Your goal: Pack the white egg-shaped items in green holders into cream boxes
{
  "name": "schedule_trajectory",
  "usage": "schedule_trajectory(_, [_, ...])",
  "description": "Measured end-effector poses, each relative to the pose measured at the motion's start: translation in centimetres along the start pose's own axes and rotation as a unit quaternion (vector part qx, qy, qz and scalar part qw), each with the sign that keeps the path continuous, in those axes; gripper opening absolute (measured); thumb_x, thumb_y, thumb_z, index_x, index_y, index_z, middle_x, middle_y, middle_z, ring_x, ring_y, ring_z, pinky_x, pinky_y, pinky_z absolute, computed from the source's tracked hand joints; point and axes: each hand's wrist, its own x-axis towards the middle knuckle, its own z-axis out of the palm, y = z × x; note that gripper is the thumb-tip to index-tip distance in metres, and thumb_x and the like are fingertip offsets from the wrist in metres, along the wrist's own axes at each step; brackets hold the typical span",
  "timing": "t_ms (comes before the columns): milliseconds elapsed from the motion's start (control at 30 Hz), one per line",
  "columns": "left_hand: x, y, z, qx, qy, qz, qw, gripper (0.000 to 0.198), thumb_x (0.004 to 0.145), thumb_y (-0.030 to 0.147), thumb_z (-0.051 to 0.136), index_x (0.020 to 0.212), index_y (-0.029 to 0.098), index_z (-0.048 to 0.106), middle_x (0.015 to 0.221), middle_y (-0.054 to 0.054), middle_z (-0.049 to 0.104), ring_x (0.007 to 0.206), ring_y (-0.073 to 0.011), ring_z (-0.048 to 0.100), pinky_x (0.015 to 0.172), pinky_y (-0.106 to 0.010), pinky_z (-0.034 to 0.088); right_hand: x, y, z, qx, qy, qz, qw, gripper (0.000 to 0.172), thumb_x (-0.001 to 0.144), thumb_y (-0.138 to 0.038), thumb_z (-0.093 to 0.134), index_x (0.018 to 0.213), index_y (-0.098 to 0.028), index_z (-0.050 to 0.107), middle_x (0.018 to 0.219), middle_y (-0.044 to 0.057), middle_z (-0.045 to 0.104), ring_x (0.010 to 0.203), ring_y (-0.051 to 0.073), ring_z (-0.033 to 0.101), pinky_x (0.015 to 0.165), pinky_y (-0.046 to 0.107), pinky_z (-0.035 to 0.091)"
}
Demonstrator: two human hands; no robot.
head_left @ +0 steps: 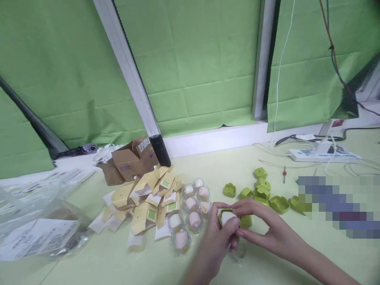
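Note:
My left hand (216, 237) is closed around a small green case (221, 215) with a rounded white piece (228, 217) in it, and the thumb presses on the white piece. My right hand (263, 221) grips the same case from the right, its fingertips at the rim. Below the fingers a small clear plastic shell (240, 252) lies on the table, partly hidden. Just behind the right hand is another green piece (246, 221). Several clear cases with pink or white rounded pieces (194, 219) stand to the left of my hands.
Several loose green case parts (279, 204) lie at the right. Left of the clear cases is a pile of yellow folded cartons (145, 215). Behind it stand a brown cardboard box (133, 160) and a black object (160, 150). A power strip (323, 155) with cables lies far right; plastic-wrapped papers (38, 237) lie left.

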Motion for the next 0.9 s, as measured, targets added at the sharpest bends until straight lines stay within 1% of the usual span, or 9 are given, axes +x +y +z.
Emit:
schedule_trajectory(133, [0.0, -0.1, -0.1, 0.057, -0.040, 0.055, 0.996, 0.038, 0.077, 0.032, 0.063, 0.105, 0.024, 0.039, 0.063, 0.008, 0.051, 0.048, -0.0075, 0.048, 0.047, -0.021, 0.046, 0.1, 0.4, -0.1, -0.019, -0.006, -0.011, 1.000, 0.011, 0.085, -0.028, 0.059, 0.094, -0.025, 0.054, 0.111, 0.007, 0.062, 0.103, 0.022, 0.060, 0.082, 0.035, 0.053])
schedule_trajectory(233, [-0.1, -0.4, 0.0, 0.078, -0.049, 0.057, 0.994, 0.027, 0.077, 0.031, 0.063, 0.091, 0.022, 0.042, 0.061, 0.008, 0.048, 0.045, -0.0054, 0.046, 0.041, -0.017, 0.044, 0.3, 0.4, -0.5, -0.059, -0.055, -0.056, 0.995, 0.011, 0.085, -0.026, 0.059, 0.093, -0.024, 0.052, 0.103, 0.007, 0.060, 0.097, 0.021, 0.059, 0.076, 0.033, 0.052])
schedule_trajectory(300, [-0.1, -0.6, 0.1, 0.080, -0.049, 0.052, 0.994, 0.026, 0.078, 0.033, 0.061, 0.088, 0.022, 0.041, 0.058, 0.009, 0.047, 0.042, -0.0050, 0.045, 0.037, -0.015, 0.041, 0.4, 0.4, -0.9, -0.084, -0.082, -0.080, 0.990, 0.010, 0.084, -0.025, 0.059, 0.089, -0.024, 0.051, 0.097, 0.006, 0.058, 0.088, 0.019, 0.059, 0.069, 0.031, 0.052])
schedule_trajectory(367, [-0.1, -0.8, 0.2, 0.078, -0.054, 0.048, 0.994, 0.026, 0.078, 0.035, 0.061, 0.087, 0.022, 0.040, 0.056, 0.009, 0.047, 0.040, -0.0044, 0.044, 0.035, -0.014, 0.039, 0.5, 0.3, -1.1, -0.100, -0.094, -0.086, 0.987, 0.010, 0.083, -0.022, 0.059, 0.086, -0.023, 0.050, 0.094, 0.004, 0.056, 0.082, 0.017, 0.058, 0.065, 0.029, 0.050])
schedule_trajectory(467, [-0.1, -0.9, 0.3, 0.083, -0.057, 0.047, 0.994, 0.025, 0.079, 0.036, 0.060, 0.087, 0.022, 0.040, 0.054, 0.009, 0.048, 0.038, -0.0036, 0.044, 0.034, -0.012, 0.038, 0.4, 0.3, -1.2, -0.100, -0.095, -0.089, 0.986, 0.010, 0.083, -0.020, 0.058, 0.087, -0.023, 0.049, 0.095, 0.004, 0.054, 0.081, 0.016, 0.057, 0.066, 0.028, 0.049])
schedule_trajectory(600, [0.0, -1.0, 0.4, 0.085, -0.037, 0.050, 0.994, 0.027, 0.079, 0.041, 0.059, 0.086, 0.022, 0.041, 0.054, 0.010, 0.047, 0.035, -0.0029, 0.042, 0.031, -0.011, 0.034, 0.3, 0.2, -0.6, -0.080, -0.074, -0.097, 0.989, 0.009, 0.084, -0.019, 0.056, 0.085, -0.023, 0.048, 0.095, 0.005, 0.055, 0.083, 0.016, 0.057, 0.067, 0.027, 0.049])
schedule_trajectory(733, [0.1, -1.3, 0.6, 0.083, -0.017, 0.060, 0.995, 0.032, 0.077, 0.047, 0.059, 0.087, 0.023, 0.040, 0.051, 0.010, 0.046, 0.033, -0.0035, 0.040, 0.030, -0.011, 0.030, 0.3, 0.0, 0.5, -0.057, 0.004, -0.100, 0.993, 0.017, 0.077, -0.010, 0.056, 0.081, -0.023, 0.045, 0.089, 0.004, 0.055, 0.076, 0.015, 0.056, 0.062, 0.026, 0.048])
schedule_trajectory(800, [0.1, -1.3, 0.7, 0.082, -0.013, 0.066, 0.994, 0.035, 0.078, 0.050, 0.057, 0.090, 0.023, 0.039, 0.050, 0.011, 0.046, 0.035, -0.0044, 0.040, 0.032, -0.013, 0.032, 0.3, -0.2, 0.9, -0.050, 0.044, -0.099, 0.993, 0.018, 0.076, -0.010, 0.056, 0.081, -0.023, 0.045, 0.089, 0.004, 0.055, 0.073, 0.015, 0.056, 0.059, 0.026, 0.048])
schedule_trajectory(900, [-0.1, -1.0, 0.9, 0.079, -0.013, 0.078, 0.994, 0.036, 0.080, 0.054, 0.052, 0.093, 0.023, 0.039, 0.056, 0.010, 0.045, 0.042, -0.0055, 0.044, 0.038, -0.015, 0.039, 0.2, -0.3, 0.9, -0.036, 0.063, -0.098, 0.993, 0.020, 0.076, -0.009, 0.057, 0.081, -0.023, 0.044, 0.091, 0.004, 0.056, 0.074, 0.015, 0.057, 0.061, 0.027, 0.048])
